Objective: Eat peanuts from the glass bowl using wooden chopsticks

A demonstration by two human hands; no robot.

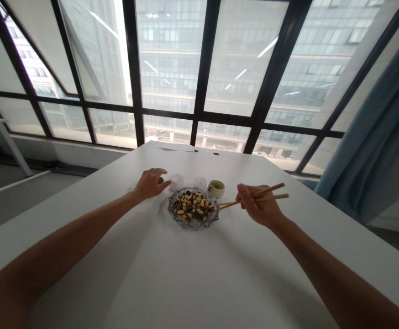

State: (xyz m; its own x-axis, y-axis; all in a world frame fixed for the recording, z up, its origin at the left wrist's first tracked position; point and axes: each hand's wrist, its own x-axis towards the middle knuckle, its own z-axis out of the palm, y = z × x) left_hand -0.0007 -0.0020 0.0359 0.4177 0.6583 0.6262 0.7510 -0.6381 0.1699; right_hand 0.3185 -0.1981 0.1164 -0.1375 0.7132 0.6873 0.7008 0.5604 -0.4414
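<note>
A glass dish (193,225) with a scalloped rim holds peanuts and dark seeds (192,204). My right hand (258,204) grips a pair of wooden chopsticks (271,193). Their tips reach over the dish's right side, at the food; whether a piece is pinched between them is too small to tell. To the left of the dish, my left hand (149,183) curves around a small dark cup (160,181), thumb on the near side and fingers on the far side. Most of that cup is hidden by the hand.
Behind the dish stand two white faceted containers (176,182) and a pale green cup (216,188) with dark lettering. Papers (170,146) lie at the white table's (192,278) far end, by the windows. A blue curtain (374,137) hangs at right.
</note>
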